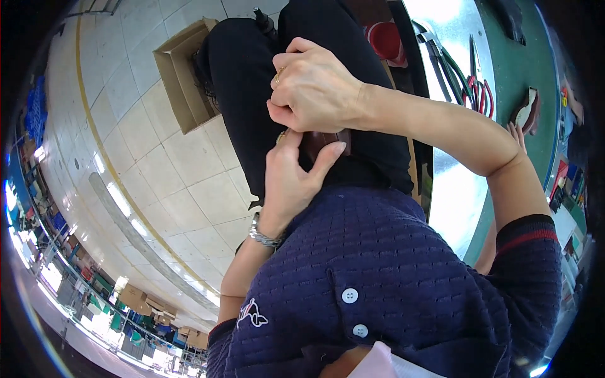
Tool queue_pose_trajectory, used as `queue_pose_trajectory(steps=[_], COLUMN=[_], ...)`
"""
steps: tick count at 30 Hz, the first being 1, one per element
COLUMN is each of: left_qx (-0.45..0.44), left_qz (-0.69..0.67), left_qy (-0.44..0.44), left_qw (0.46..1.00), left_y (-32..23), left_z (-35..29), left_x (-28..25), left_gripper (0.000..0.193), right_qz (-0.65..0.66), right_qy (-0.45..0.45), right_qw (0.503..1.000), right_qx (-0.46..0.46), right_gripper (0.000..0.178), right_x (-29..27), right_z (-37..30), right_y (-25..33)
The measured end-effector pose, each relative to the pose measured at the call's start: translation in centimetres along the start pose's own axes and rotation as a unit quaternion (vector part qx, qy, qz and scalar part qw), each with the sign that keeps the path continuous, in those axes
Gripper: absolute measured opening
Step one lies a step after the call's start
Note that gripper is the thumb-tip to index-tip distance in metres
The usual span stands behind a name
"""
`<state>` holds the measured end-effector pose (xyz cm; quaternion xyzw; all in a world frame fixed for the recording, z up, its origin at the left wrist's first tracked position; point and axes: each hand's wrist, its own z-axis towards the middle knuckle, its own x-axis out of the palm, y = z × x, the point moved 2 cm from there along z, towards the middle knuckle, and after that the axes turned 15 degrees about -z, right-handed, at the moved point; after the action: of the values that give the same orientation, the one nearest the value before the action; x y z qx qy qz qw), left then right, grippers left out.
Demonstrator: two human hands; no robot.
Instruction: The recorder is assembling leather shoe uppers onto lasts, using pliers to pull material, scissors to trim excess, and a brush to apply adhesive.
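Note:
A dark brown, glossy leather piece (320, 142) lies in my lap, mostly covered by my hands; its full shape is hidden. My left hand (293, 170) grips it from the near side, with the thumb laid along its edge. Over its far part is my right hand (312, 88), curled into a fist with the knuckles up. Whatever the right fingers hold, if anything, is hidden beneath them. The two hands meet at the left of the piece.
An open cardboard box (179, 75) stands on the tiled floor, left of my legs. Right of me, a metal-topped bench carries red-handled scissors (479, 94) and dark-handled tools (438, 60). A red container (386, 43) sits nearby. Another person's hand (518, 135) touches a brown leather piece (528, 113).

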<state>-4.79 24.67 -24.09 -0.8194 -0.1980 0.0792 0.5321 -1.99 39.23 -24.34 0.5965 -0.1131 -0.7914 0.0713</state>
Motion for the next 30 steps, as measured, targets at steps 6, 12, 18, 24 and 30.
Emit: queue_pose_trajectory(steps=[6, 12, 18, 24, 30], left_qx=[0.14, 0.171, 0.142, 0.188, 0.278], left_qz=[0.15, 0.156, 0.019, -0.029, 0.063], left_qy=[0.046, 0.012, 0.077, 0.114, 0.084], left_qw=[0.978, 0.973, 0.987, 0.975, 0.955], left_y=[1.1, 2.8, 4.3, 3.2, -3.2], left_z=[0.1, 0.1, 3.5, 4.6, 5.6], left_x=[-0.3, -0.4, -0.4, -1.2, -2.4], left_gripper=[0.083, 0.086, 0.115, 0.119, 0.119], right_qz=[0.064, 0.421, 0.451, 0.452, 0.433], right_qy=[-0.051, -0.21, -0.063, -0.072, -0.1], right_qw=[0.996, 0.831, 0.829, 0.847, 0.858], right_qx=[0.019, 0.297, 0.326, 0.27, 0.257], right_gripper=[0.026, 0.034, 0.035, 0.03, 0.033], right_x=[-0.4, -0.3, 0.8, -3.2, -8.2], right_z=[-0.7, -4.9, -7.6, -4.8, -0.1], right_y=[-1.1, -4.8, -3.7, -5.2, -5.7])
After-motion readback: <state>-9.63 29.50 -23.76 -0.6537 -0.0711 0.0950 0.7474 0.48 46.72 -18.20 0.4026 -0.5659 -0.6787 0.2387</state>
